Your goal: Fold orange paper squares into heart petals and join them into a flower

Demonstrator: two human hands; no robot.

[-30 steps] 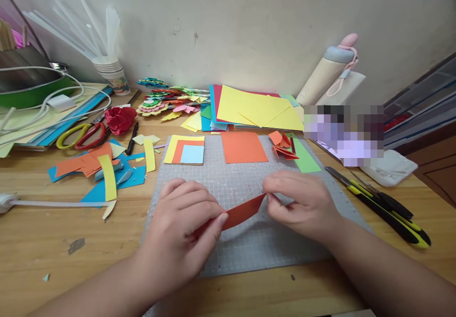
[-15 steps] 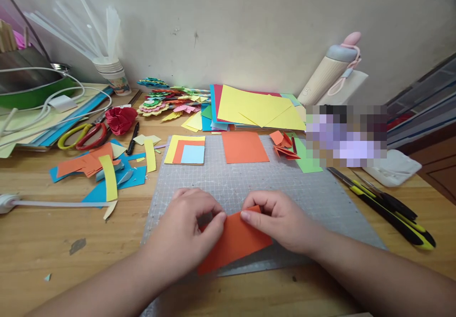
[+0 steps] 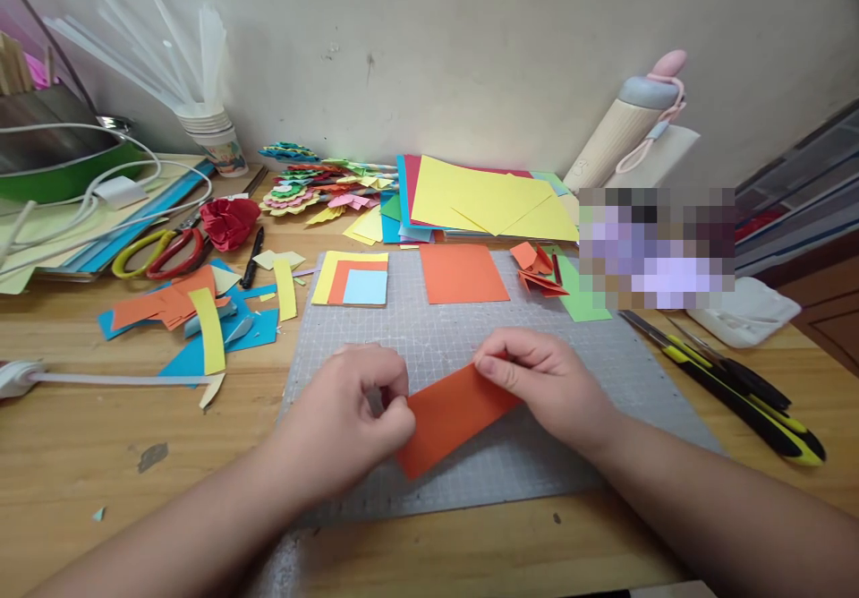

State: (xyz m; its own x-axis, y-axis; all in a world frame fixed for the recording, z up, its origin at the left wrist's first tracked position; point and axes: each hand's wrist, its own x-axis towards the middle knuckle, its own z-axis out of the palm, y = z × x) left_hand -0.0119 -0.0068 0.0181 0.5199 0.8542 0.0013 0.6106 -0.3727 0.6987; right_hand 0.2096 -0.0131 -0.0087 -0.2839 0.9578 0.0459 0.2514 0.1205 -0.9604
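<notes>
An orange paper rectangle [image 3: 460, 414] is held tilted above the grey cutting mat [image 3: 570, 468], its right end higher than its left. My right hand [image 3: 547, 383] pinches its upper right corner between thumb and fingers. At the left end, my left hand [image 3: 366, 414] has thumb and forefinger closed on the paper's edge; the curled fingers hide that corner. A flat orange square [image 3: 464, 274] lies at the back of the mat. To its left sits a stack of yellow, orange and light blue squares [image 3: 364, 286], and to its right are folded orange pieces [image 3: 539, 280].
Paper scraps [image 3: 211, 329], scissors [image 3: 161, 253] and a black pen [image 3: 252, 260] lie at the left. Behind the mat are coloured sheets [image 3: 483, 195] and paper flowers [image 3: 301, 188]. A yellow-black cutter [image 3: 738, 401] lies right; a bottle [image 3: 624, 128] leans against the wall.
The orange rectangle has risen and turned, its right end now further up and right with my right hand. My left hand has shifted slightly, its fingers more curled.
</notes>
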